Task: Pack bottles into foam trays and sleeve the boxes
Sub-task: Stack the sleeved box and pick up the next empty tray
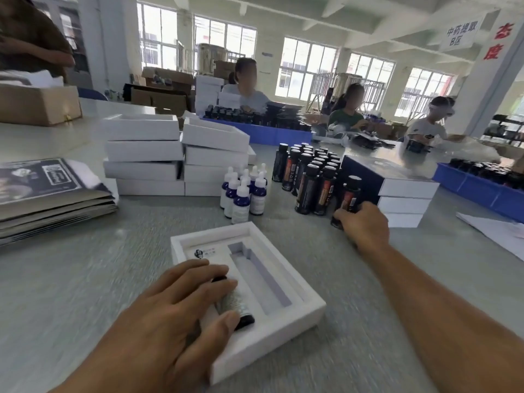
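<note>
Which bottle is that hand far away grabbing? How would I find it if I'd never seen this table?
Start at the white foam tray in front of the person, then look up and right to the group of dark bottles standing on the grey table. The bottle being taken is the one nearest the camera at the group's right edge. It alone has the right hand wrapped around its lower half.

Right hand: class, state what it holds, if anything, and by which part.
The right hand grips a dark bottle standing upright on the table, fingers wrapped round its lower body.
</note>
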Demonstrator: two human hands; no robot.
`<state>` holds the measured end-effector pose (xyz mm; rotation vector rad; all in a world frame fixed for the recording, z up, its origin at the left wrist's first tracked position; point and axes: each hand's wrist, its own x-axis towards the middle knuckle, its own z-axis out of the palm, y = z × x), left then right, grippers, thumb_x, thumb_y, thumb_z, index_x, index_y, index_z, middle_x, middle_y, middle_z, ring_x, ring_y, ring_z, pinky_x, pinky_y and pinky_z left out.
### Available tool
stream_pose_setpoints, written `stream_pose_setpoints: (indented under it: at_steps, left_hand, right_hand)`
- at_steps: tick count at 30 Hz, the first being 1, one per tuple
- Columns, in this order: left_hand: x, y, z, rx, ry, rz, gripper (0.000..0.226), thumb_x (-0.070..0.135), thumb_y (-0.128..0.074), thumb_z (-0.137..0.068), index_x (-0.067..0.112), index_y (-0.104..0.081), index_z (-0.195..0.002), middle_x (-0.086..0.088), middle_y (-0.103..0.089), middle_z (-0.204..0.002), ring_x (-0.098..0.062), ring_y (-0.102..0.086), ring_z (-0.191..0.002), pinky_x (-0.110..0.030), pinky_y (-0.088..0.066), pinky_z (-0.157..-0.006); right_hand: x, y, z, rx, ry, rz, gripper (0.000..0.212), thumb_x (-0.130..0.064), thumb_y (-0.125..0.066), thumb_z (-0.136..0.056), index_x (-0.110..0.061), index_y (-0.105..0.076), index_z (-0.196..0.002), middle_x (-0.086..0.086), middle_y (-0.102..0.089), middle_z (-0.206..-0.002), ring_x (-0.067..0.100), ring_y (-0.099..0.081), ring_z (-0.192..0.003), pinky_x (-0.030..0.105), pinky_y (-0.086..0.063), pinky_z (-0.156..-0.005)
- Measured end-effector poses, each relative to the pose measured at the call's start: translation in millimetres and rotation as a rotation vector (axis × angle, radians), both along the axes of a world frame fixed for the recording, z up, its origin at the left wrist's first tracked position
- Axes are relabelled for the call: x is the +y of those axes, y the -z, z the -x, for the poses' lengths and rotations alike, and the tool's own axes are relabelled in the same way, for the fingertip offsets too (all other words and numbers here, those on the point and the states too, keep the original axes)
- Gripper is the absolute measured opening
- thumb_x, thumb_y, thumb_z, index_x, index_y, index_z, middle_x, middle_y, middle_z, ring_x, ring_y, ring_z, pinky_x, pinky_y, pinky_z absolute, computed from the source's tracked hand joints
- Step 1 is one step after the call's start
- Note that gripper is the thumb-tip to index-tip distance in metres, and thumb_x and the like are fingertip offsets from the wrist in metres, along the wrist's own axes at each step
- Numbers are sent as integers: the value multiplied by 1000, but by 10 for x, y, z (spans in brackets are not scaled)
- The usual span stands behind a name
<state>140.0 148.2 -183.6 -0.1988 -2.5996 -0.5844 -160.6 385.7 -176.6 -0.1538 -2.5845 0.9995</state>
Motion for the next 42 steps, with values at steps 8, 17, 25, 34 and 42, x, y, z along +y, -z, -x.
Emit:
stream_pose_setpoints:
  at_steps: [8,17,25,34,42]
  left_hand:
    - [20,8,-131,-97,-7,10,76,78,-7,-86,42,-47,-140,32,-32,-145,13,-12,-135,-9,-11,-110]
    - [34,27,-202,-55,24,73,73,75,-9,-93,37,-52,-138,22,-45,-139,1,-30,-128,-31,-34,-108]
    - [33,25,-202,-58,22,79,72,73,-10,-93,36,-52,-138,21,-45,-140,0,-30,-129,-32,-35,-106]
    - [50,32,-207,-83,4,108,76,75,-4,-91,38,-48,-141,24,-40,-143,4,-25,-132,-29,-31,-109]
    - [45,15,-251,-143,90,86,74,87,-19,-83,49,-37,-143,27,-28,-152,8,-13,-137,-31,-27,-114]
  right_hand:
    - [-16,-308,-1192,67,-304,-29,30,-42,-70,-82,-16,-56,-90,6,-67,-83,23,-66,-74,44,-59,-65]
    - [-542,-365,-2182,241,-684,-540,37,-58,-59,-85,-38,-57,-115,-17,-58,-90,1,-54,-71,19,-39,-60]
    - [-475,-344,-2202,247,-698,-725,59,-79,-40,-82,-40,-61,-122,-17,-61,-91,2,-52,-73,23,-40,-58]
    - [-367,-379,-2172,26,-821,-715,65,-77,-37,-85,-38,-56,-134,-17,-46,-121,3,-43,-107,30,-46,-87]
    - [-303,-309,-2194,-54,-797,-447,50,-54,-52,-93,-42,-49,-141,-14,-47,-143,6,-51,-110,25,-44,-84]
